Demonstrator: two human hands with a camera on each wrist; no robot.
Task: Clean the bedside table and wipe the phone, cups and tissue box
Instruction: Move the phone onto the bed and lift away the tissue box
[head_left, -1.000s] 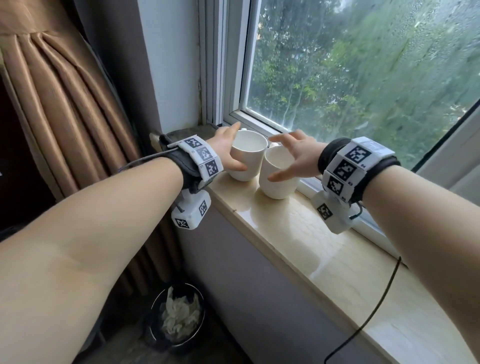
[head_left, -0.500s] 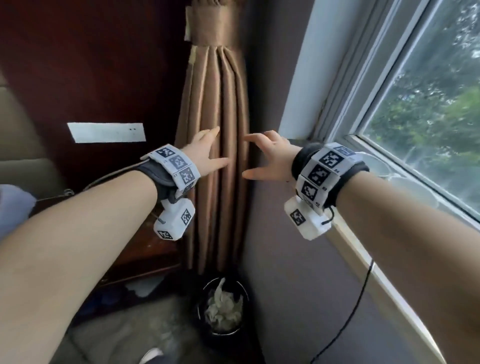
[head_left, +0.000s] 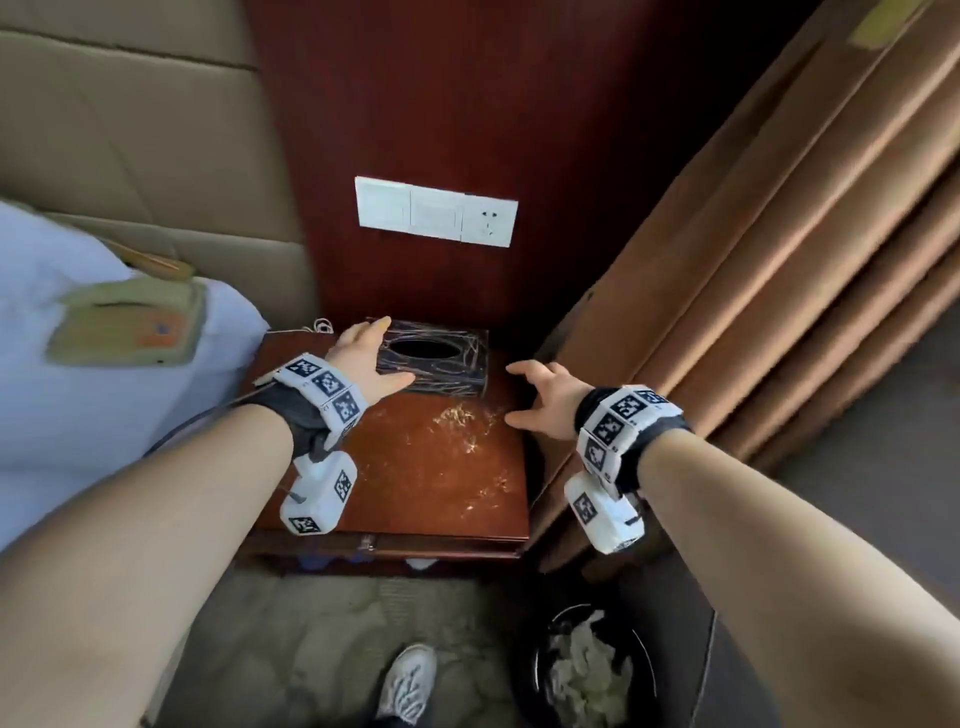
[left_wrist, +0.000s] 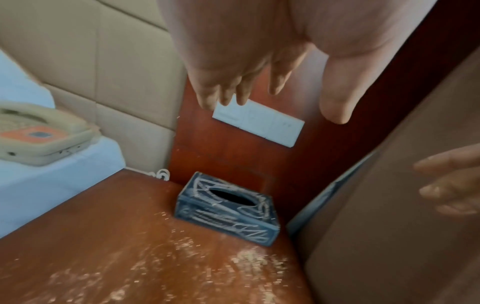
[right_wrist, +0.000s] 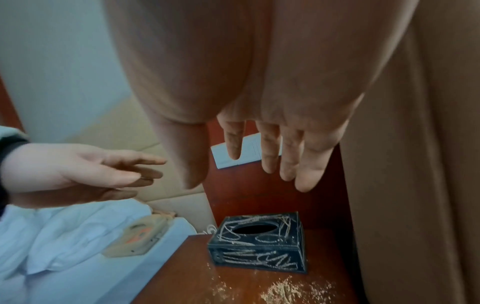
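A dark tissue box with pale scribble marks and an empty oval slot stands at the back of the red-brown bedside table. Pale crumbs or dust are scattered over the tabletop in front of it. A beige phone lies on the white bedding at the left. My left hand hovers above the box's left end with straight fingers, empty. My right hand hangs above the table's right edge, fingers spread, empty. No cups are in view.
Brown curtains hang close on the right of the table. A white switch and socket panel sits on the wood wall behind. A black bin with crumpled tissue stands on the floor at the lower right, beside my shoe.
I have turned from the windowsill, where my hands were on two white cups, to the bedside table. Both hands now hover empty near the tissue box.
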